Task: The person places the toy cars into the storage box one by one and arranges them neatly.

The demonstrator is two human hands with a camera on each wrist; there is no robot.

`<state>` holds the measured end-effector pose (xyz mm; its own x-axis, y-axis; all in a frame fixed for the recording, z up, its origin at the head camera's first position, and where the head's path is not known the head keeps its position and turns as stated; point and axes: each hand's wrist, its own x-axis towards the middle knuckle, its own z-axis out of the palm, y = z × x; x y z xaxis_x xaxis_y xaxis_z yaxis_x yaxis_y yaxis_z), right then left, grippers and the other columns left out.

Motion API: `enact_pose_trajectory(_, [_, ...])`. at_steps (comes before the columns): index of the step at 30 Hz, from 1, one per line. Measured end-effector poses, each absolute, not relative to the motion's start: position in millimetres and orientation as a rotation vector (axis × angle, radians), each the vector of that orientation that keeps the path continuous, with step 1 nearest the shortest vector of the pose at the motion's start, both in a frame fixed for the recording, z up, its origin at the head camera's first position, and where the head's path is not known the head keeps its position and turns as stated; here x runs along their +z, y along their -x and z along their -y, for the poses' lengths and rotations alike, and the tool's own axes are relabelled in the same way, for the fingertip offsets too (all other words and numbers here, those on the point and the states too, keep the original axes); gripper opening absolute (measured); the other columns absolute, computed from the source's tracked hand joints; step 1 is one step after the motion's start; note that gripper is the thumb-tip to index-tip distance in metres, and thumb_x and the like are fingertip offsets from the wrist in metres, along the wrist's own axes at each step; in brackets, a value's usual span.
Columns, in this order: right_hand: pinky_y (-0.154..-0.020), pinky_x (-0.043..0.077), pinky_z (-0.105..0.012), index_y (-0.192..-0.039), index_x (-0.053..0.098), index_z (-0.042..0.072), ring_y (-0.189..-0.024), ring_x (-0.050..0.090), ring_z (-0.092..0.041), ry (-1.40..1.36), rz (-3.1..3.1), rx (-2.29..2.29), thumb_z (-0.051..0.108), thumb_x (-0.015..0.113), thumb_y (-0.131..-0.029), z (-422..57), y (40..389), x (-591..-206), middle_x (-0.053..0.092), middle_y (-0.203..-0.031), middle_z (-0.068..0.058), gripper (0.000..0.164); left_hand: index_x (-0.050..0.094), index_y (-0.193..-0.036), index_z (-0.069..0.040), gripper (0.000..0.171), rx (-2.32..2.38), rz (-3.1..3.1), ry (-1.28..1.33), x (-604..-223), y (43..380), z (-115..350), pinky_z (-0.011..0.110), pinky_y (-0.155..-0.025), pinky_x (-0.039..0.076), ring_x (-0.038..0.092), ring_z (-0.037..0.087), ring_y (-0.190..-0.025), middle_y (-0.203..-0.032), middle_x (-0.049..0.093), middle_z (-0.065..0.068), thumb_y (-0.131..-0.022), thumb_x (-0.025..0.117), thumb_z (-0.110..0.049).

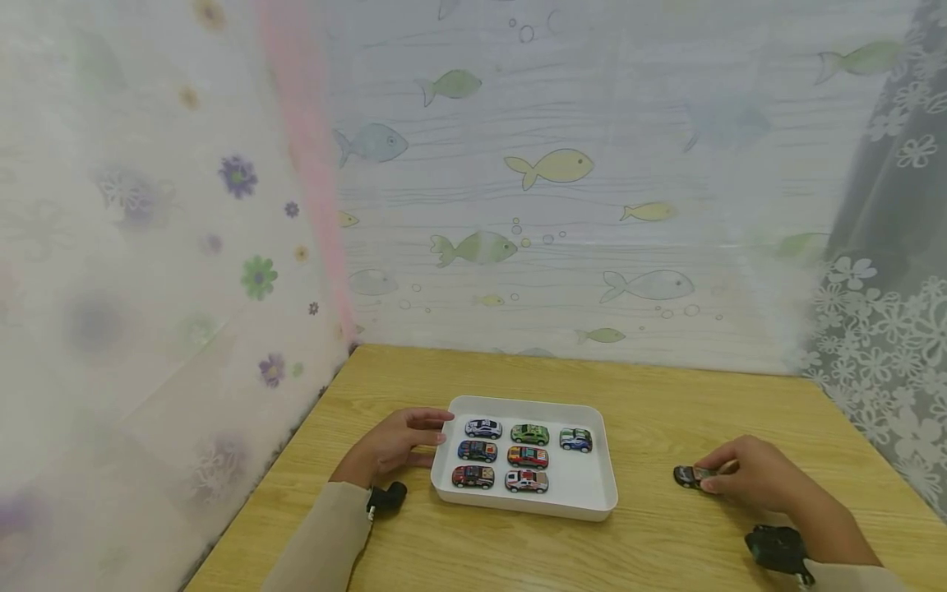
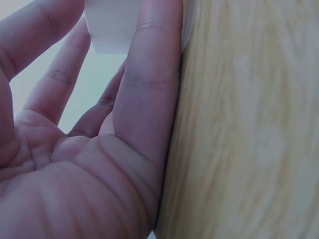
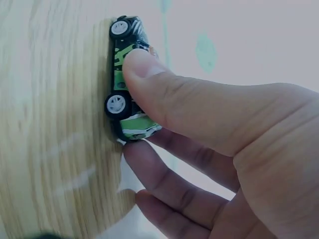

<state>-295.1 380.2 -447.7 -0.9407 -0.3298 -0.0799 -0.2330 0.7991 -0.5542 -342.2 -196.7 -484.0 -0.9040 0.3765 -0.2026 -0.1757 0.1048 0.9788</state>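
Note:
Near the table's right side my right hand (image 1: 762, 475) pinches a small black and green toy car (image 3: 123, 82) between thumb and fingers. In the right wrist view the car's wheels are at the wood surface, with the thumb over its side. My left hand (image 1: 398, 440) lies at the left wall of a white tray (image 1: 580, 493), fingers fairly straight and fingertips right at the rim. Inside the tray, toy cars stand in columns: three at the left, three in the middle, including a red and yellow one (image 1: 528, 457), and one blue and green car (image 1: 575, 440) at the right.
The wooden table (image 1: 636, 543) meets a fish-patterned curtain (image 1: 555, 312) at the back. A flowered curtain (image 1: 244, 345) hangs along the left side, and a grey one with white flowers (image 1: 888, 329) along the right. Each wrist wears a black camera.

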Motion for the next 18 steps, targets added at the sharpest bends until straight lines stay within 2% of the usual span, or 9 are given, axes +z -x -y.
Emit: enact_pose_trajectory(18, [-0.075,0.061,-0.039,-0.108,0.081,0.017,-0.09,0.071,-0.02,0.483,-2.887,-0.788,0.029,0.086,-0.085,-347,297,-447,0.077,-0.108,-0.004,0.026,0.059,-0.146,-0.01,0.053,1.841,-1.999,-0.22,-486,345,199,0.045,-0.093,0.062,0.066,0.025,-0.121,-0.149,0.056,0.015,-0.096,0.076,-0.017])
